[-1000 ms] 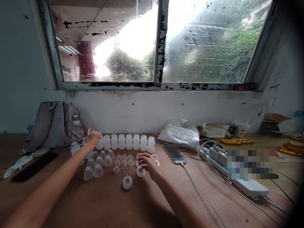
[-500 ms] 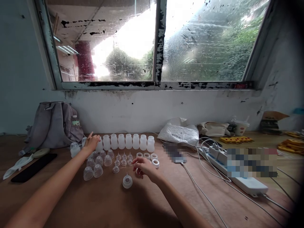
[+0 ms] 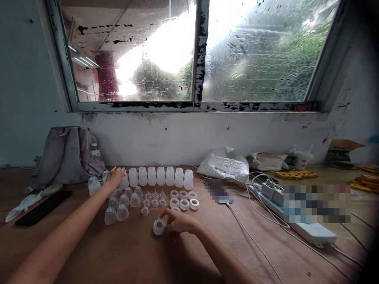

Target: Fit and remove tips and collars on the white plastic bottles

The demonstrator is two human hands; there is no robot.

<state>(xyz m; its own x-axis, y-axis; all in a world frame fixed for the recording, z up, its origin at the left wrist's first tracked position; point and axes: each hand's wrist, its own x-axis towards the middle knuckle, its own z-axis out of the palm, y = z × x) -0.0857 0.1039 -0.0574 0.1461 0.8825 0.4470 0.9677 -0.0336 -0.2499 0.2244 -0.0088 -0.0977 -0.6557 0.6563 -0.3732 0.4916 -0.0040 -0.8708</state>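
Head cam: right hand [image 3: 180, 223] is at the lone ring-and-teat piece [image 3: 159, 228] on the desk [image 3: 124, 252], fingertips curled by its right edge. Handling that one piece looks like the step in hand to me. Honestly can't tell if that grip is pinching it or just brushing it, since the contact's too small to make out. Next move probably calls for a light hold on the rim, clear of the thin tip. White rings [image 3: 184, 204] sit beyond and right of the piece, clear domes [image 3: 122, 212] left. Left hand [image 3: 115, 179]'s well behind-left of it, beside the bottles [image 3: 160, 176], hold unclear.
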